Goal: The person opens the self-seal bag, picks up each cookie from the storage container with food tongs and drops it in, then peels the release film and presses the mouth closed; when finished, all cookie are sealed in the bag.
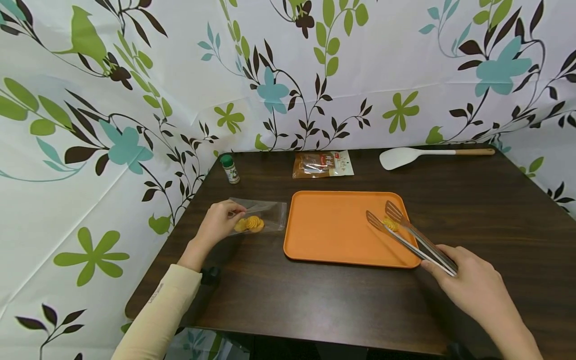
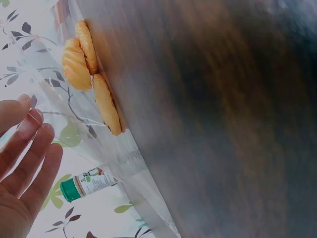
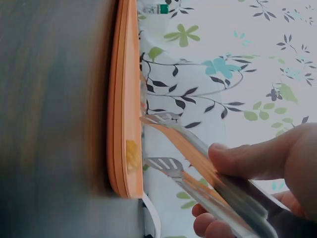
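My left hand (image 1: 219, 220) pinches the upper edge of a clear plastic bag (image 1: 272, 215) between thumb and fingertips. Inside the bag lie several yellow swirled cookies (image 2: 77, 64), low against the table. In my right hand (image 1: 472, 280) is a pair of metal tongs (image 1: 427, 247), gripped near the handle end with the slotted tips spread apart. Those tips hang over the right part of an orange tray (image 1: 337, 225). One cookie (image 3: 132, 154) sits on the tray near its right end, and nothing is between the tong tips in the right wrist view.
A green-capped seasoning bottle (image 1: 230, 169) stands at the table's back left. Behind the tray lies a brown food packet (image 1: 321, 164). A white spatula (image 1: 400, 157) with a wooden handle rests at the back right. Patterned cloth (image 1: 288, 75) hangs behind the dark wooden table (image 1: 324, 300).
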Action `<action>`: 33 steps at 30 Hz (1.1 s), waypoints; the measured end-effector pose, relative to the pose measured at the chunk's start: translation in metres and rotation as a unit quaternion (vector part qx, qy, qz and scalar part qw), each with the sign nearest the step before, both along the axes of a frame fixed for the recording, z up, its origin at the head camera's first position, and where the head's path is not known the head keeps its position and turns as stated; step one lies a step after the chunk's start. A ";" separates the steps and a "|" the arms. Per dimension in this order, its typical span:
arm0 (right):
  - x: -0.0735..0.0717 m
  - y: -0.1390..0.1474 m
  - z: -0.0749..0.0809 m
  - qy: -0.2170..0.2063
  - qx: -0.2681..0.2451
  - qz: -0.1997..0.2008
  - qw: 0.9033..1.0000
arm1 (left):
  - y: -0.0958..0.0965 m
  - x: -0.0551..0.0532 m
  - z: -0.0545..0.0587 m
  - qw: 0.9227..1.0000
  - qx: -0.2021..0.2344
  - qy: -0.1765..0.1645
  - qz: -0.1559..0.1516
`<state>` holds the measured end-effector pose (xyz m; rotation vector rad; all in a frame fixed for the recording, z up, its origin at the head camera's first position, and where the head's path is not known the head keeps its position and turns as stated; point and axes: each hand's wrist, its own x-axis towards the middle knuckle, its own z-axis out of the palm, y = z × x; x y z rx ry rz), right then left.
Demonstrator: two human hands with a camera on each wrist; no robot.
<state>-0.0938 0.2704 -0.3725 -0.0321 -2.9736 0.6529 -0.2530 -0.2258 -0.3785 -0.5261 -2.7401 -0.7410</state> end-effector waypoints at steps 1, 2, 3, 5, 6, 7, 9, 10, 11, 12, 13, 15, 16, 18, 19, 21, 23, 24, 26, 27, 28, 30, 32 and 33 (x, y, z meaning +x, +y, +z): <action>0.001 0.003 0.000 -0.005 0.002 -0.004 1.000 | 0.000 0.000 0.000 1.000 0.000 0.001 -0.001; 0.001 0.006 -0.001 -0.010 0.003 -0.006 1.000 | 0.000 0.000 0.000 1.000 0.000 0.002 -0.001; 0.001 0.008 -0.001 -0.012 0.004 -0.007 1.000 | -0.001 0.000 0.000 1.000 0.000 0.002 -0.002; 0.001 0.013 -0.002 -0.020 0.008 -0.008 1.000 | -0.001 0.000 -0.001 1.000 0.001 0.002 -0.001; 0.000 0.014 -0.002 -0.025 0.009 -0.008 1.000 | -0.001 0.000 -0.001 1.000 0.000 0.001 0.000; 0.000 0.015 -0.002 -0.029 0.010 -0.008 1.000 | -0.001 0.001 -0.001 1.000 0.001 0.000 0.000; 0.000 0.017 -0.004 -0.032 0.011 -0.007 0.999 | -0.001 0.001 -0.001 1.000 0.000 -0.002 0.002; 0.000 0.017 -0.004 -0.032 0.013 -0.006 0.999 | -0.001 0.002 -0.001 1.000 0.000 -0.003 0.002; 0.000 0.017 -0.005 -0.032 0.013 -0.005 0.999 | -0.001 0.002 -0.001 1.000 -0.001 -0.002 0.001; 0.000 0.017 -0.006 -0.031 0.014 -0.002 0.999 | -0.001 0.001 -0.002 1.000 -0.001 -0.002 0.001; 0.000 0.017 -0.006 -0.029 0.016 0.000 0.999 | -0.001 0.001 -0.002 1.000 0.000 0.000 -0.001; 0.001 0.016 -0.007 -0.023 0.019 0.004 1.000 | -0.001 0.000 -0.003 1.000 0.001 0.002 -0.003; 0.001 0.016 -0.008 -0.019 0.020 0.006 1.000 | -0.001 0.000 -0.003 1.000 0.001 0.003 -0.004; 0.002 0.014 -0.008 -0.012 0.022 0.007 1.000 | -0.002 0.000 -0.004 1.000 0.003 0.004 -0.004; 0.002 0.014 -0.009 -0.008 0.022 0.007 1.000 | -0.002 0.000 -0.004 1.000 0.003 0.003 -0.004; 0.002 0.013 -0.009 -0.006 0.019 0.005 1.000 | -0.002 0.000 -0.004 1.000 0.004 0.003 -0.003; 0.003 0.013 -0.009 -0.009 0.012 0.001 1.000 | -0.001 0.000 -0.003 1.000 0.004 0.002 -0.003; 0.003 0.013 -0.009 -0.013 0.009 -0.001 1.000 | -0.001 0.000 -0.003 1.000 0.004 0.002 -0.004; 0.003 0.014 -0.010 -0.025 0.001 -0.005 1.000 | -0.001 0.000 -0.003 1.000 0.004 0.003 -0.006; 0.003 0.015 -0.010 -0.031 -0.003 -0.007 0.999 | -0.002 0.000 -0.003 1.000 0.004 0.004 -0.008; 0.003 0.015 -0.010 -0.034 -0.006 -0.010 0.999 | -0.002 0.000 -0.003 1.000 0.004 0.005 -0.008; 0.003 0.016 -0.010 -0.034 -0.011 -0.010 0.999 | -0.002 0.000 -0.003 1.000 0.005 0.007 -0.009; 0.003 0.016 -0.010 -0.029 -0.013 -0.010 0.999 | -0.002 0.000 -0.004 1.000 0.007 0.008 -0.008; 0.003 0.015 -0.010 -0.023 -0.013 -0.009 1.000 | -0.002 0.000 -0.003 1.000 0.007 0.007 -0.006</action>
